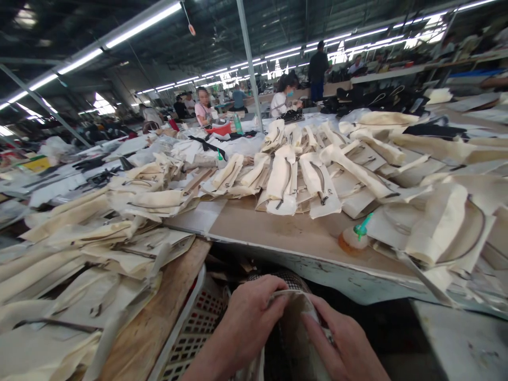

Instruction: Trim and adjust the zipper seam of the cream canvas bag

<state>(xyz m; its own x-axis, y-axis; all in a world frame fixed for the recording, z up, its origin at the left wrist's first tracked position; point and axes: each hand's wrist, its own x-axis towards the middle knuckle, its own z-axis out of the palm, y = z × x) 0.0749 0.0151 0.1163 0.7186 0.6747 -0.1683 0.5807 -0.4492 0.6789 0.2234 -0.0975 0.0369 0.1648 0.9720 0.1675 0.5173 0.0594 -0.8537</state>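
Cream canvas pieces (283, 177) cover the worktable (278, 233) ahead of me; lower, beside the white crate (190, 328), my left hand (248, 323) and right hand (345, 344) both pinch the folded cream panel (296, 304) at its top edge; I'd keep that fold taut and even

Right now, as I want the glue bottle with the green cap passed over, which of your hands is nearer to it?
Right. The right hand lies below the bottle, slightly left; the left hand is farther left. Both grip a cloth piece.
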